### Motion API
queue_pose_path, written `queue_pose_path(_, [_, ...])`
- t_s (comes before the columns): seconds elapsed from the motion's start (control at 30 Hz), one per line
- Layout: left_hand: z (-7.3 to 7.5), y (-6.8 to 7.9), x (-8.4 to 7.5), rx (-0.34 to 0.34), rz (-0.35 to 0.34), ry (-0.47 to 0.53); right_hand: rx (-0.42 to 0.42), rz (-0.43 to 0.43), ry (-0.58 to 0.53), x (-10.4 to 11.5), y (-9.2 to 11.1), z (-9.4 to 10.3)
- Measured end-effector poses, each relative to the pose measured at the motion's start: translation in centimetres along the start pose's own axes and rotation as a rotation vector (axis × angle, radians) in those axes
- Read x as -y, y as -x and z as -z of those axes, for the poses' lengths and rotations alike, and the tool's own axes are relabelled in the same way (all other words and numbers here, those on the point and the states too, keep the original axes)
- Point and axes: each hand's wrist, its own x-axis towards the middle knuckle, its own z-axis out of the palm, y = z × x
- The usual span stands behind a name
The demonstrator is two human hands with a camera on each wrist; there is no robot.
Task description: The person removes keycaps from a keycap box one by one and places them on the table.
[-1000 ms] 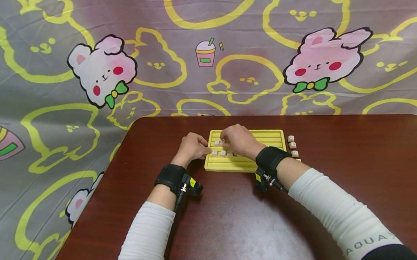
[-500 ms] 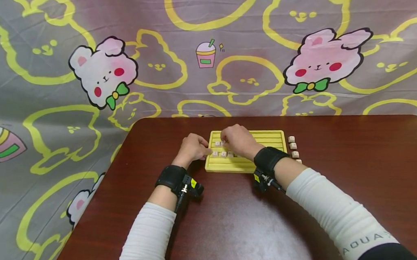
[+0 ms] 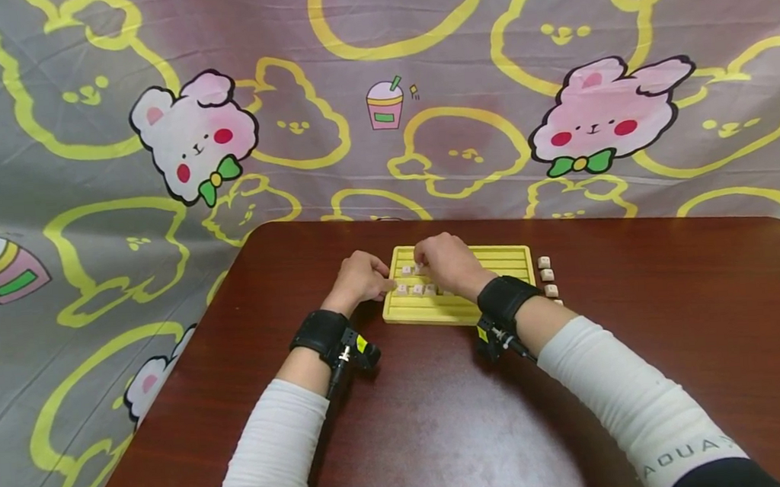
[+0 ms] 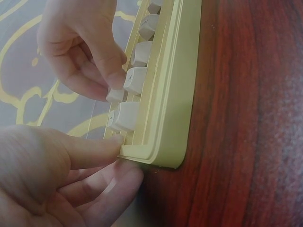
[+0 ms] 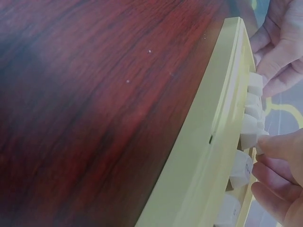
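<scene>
Head view: left hand (image 3: 358, 278) still grips yellow rectangular plastic tray (image 3: 430, 319) holding square white keycaps (image 3: 417, 289), right hand (image 3: 449, 262) still pinching one

Tray (image 3: 430, 320) on surface (image 3: 445, 422); keycaps (image 3: 418, 290) in its left part. Column of keycaps (image 3: 547, 275) right of tray. Cloth (image 3: 317, 20) behind.

The head view looks forward and down from above the near side of the tabletop (image 3: 445, 415), well back, taking in the left hand (image 3: 358, 279), the right hand (image 3: 449, 262), the yellow tray (image 3: 511, 261) and the patterned cloth (image 3: 357, 171) beyond. The left wrist view sits close by the tray's near left corner, tipped sideways. The right wrist view, tipped the opposite way, looks closely along the tray's near side toward its left end. Both wrist views share hands and white keycaps (image 4: 136, 80).
</scene>
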Motion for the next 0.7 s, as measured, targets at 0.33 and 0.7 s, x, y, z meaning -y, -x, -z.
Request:
queue_pose_path(0.33, [0.0,0.0,-0.1,0.004,0.006,-0.002,-0.001,0.032,0.018,-0.2,0.9,1.1])
queue_pose_path(0.7, [-0.1,0.0,0.0,0.005,-0.012,0.019,-0.020,0.178,0.043,-0.2,2.8,2.9])
